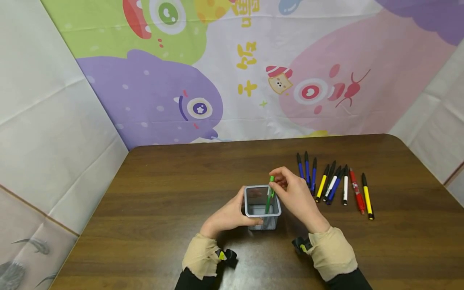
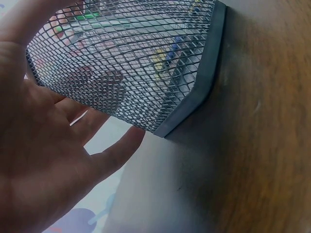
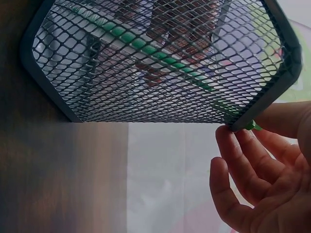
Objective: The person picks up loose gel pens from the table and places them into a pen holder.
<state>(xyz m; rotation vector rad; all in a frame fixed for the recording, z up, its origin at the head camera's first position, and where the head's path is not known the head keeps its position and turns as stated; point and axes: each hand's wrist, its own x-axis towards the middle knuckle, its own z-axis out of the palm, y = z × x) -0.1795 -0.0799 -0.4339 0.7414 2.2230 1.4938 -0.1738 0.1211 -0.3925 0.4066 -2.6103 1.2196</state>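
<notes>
The left hand (image 1: 227, 212) holds the cup (image 1: 270, 222) by its left side. The right hand (image 1: 298, 196) pinches the green pen (image 1: 268, 204), slanted inside the cup; other pens (image 1: 345, 188) lie on the table (image 1: 163, 177), right of the cup.

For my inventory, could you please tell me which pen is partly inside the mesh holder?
The green pen, the only green one, pinched near its top by the right hand; the other pens lie on the table.

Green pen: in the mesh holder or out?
Mostly in: green pen shows through the mesh holder, right hand pinching its top.
</notes>
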